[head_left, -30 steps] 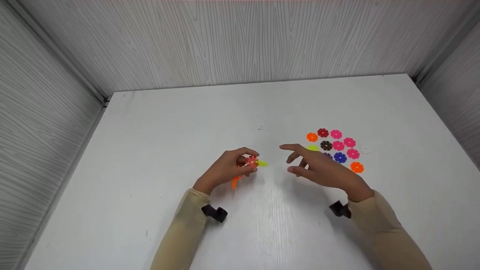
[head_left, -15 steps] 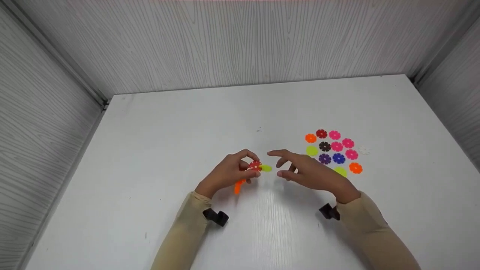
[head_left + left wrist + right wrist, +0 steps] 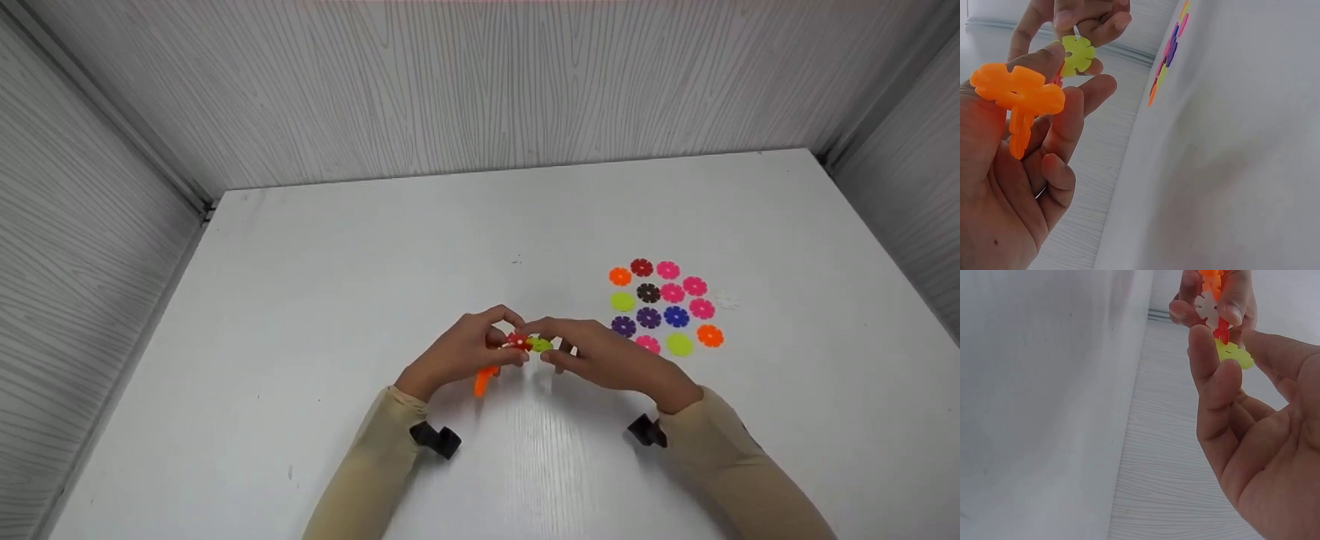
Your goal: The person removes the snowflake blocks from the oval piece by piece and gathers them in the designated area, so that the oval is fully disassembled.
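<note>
My left hand (image 3: 471,352) pinches a chain of joined snowflake discs between thumb and forefinger. Orange discs (image 3: 1019,89) hang beside that palm, with a red disc (image 3: 517,340) near the fingertips. A white disc (image 3: 1206,308) also belongs to the chain, as the right wrist view shows. From its right end sticks out a yellow disc (image 3: 1234,354). The thumb and forefinger of my right hand (image 3: 611,356) close round this yellow disc from both sides, the fingers curled. Parts of the chain are hidden behind the left fingers.
Several loose snowflake discs lie flat on the white table (image 3: 337,285) to the right, among them a blue disc (image 3: 676,316), a brown disc (image 3: 649,293) and a pale disc (image 3: 727,300). A wood-grained panel (image 3: 480,90) rises behind the table.
My right hand has moved left, away from the loose discs, up to the yellow disc. The left hand has shifted slightly right and nearer, still holding the chain.
</note>
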Demonstrator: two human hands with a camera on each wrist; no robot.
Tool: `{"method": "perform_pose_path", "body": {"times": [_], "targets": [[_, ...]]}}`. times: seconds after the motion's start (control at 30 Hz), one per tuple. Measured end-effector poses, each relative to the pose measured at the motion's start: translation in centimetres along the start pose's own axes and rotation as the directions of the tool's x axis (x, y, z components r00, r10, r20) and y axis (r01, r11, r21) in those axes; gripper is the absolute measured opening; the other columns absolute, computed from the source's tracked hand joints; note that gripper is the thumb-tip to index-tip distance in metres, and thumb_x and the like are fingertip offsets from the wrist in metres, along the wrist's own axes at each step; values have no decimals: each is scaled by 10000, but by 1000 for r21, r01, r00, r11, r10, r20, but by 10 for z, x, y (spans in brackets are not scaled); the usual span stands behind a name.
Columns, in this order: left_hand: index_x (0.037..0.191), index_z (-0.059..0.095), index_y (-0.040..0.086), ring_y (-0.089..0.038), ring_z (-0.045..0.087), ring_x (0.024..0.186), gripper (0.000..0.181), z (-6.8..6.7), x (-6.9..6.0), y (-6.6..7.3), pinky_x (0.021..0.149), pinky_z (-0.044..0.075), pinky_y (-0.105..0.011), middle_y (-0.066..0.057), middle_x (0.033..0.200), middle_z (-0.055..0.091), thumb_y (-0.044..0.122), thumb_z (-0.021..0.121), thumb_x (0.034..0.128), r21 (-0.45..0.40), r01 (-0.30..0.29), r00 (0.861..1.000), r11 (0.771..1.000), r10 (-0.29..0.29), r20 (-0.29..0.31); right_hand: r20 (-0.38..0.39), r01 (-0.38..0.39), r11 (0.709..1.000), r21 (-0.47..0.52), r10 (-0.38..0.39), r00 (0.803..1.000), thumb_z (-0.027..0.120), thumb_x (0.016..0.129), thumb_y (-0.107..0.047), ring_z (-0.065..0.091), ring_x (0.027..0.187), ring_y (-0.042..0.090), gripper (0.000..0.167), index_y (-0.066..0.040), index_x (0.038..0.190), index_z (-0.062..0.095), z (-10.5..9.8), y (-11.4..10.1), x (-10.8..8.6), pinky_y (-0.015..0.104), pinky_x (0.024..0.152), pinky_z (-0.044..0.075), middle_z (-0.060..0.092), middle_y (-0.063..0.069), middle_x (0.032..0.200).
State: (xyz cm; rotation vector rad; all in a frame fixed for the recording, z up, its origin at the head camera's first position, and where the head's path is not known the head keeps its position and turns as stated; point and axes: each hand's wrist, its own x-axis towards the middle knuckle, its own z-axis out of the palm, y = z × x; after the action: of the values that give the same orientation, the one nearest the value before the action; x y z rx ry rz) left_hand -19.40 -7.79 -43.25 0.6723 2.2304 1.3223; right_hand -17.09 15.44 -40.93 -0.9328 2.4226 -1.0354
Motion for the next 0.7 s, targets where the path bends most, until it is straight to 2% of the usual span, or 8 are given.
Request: {"method": "perform_pose_path", "body": {"times": [0.23, 0.4, 0.53, 0.63, 0.7], "targets": [[1155, 553, 134, -86, 515, 568, 325, 1, -1, 2, 591, 404, -215, -168, 854, 726, 254, 697, 889, -11, -48, 999, 999, 48, 7, 15, 28, 1000, -11, -28, 999, 560, 968, -112, 660, 850, 133, 399, -238, 1346, 535, 1, 2, 0, 276, 812, 537, 652, 31, 1235], [1152, 557, 139, -96, 546, 619, 317, 2, -1, 4, 619, 424, -222, -110, 877, 743, 253, 695, 890, -11, -31, 999, 999, 31, 21, 35, 32, 999, 2, -32, 999, 535, 979, -100, 661, 788, 206, 324, -188, 1290, 561, 1, 2, 0, 252, 778, 529, 692, 88, 1075], [1155, 559, 145, -217, 616, 699, 310, 3, -1, 4, 646, 444, -231, -65, 870, 745, 254, 689, 895, -20, -32, 999, 999, 33, 30, 29, 33, 999, 0, -33, 999, 503, 986, -79, 633, 734, 233, 285, -166, 1247, 577, 1, 2, 0, 231, 721, 516, 684, 112, 951], [1152, 556, 140, -319, 650, 761, 297, 4, 0, 4, 661, 456, -233, -90, 867, 741, 229, 682, 899, -39, -44, 999, 998, 45, 23, 12, 37, 999, -9, -37, 999, 505, 983, -76, 606, 704, 200, 280, -171, 1231, 594, 0, 2, 1, 221, 686, 505, 675, 111, 910], [1150, 553, 134, -323, 647, 744, 292, 4, 0, 4, 649, 459, -228, -117, 867, 738, 219, 677, 900, -40, -58, 998, 997, 59, 14, -1, 42, 999, -20, -42, 999, 511, 980, -74, 585, 689, 164, 280, -173, 1224, 605, 0, 2, 1, 215, 674, 501, 673, 108, 898]]}}
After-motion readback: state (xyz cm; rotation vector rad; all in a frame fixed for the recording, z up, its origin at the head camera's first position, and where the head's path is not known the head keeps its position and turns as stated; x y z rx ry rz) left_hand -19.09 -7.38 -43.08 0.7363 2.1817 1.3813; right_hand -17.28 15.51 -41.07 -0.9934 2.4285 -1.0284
